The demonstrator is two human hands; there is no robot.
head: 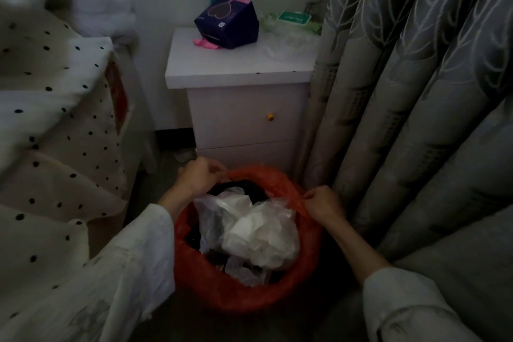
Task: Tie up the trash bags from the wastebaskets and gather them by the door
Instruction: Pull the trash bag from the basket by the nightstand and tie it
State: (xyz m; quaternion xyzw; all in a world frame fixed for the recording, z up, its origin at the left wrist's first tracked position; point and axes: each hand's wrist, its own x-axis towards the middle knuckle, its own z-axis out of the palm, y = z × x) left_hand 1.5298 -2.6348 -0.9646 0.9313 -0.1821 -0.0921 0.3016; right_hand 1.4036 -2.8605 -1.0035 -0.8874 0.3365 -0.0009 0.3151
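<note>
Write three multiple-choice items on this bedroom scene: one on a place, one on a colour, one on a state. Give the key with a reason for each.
1. Where does the purple box stand?
A. on the white nightstand
B. on the floor
C. inside the wastebasket

2. What colour is the trash bag lining the wastebasket?
A. black
B. red-orange
C. blue

3. What state is the trash bag in?
A. tied shut and lifted out
B. open, with each hand pinching its rim
C. lying flat and empty

Key: 1 A, the box sits on the nightstand's top by a pink scrap. 2 B, the film around the rim is red-orange. 3 B, the left hand and right hand pinch opposite edges, and crumpled white plastic shows inside.
</note>
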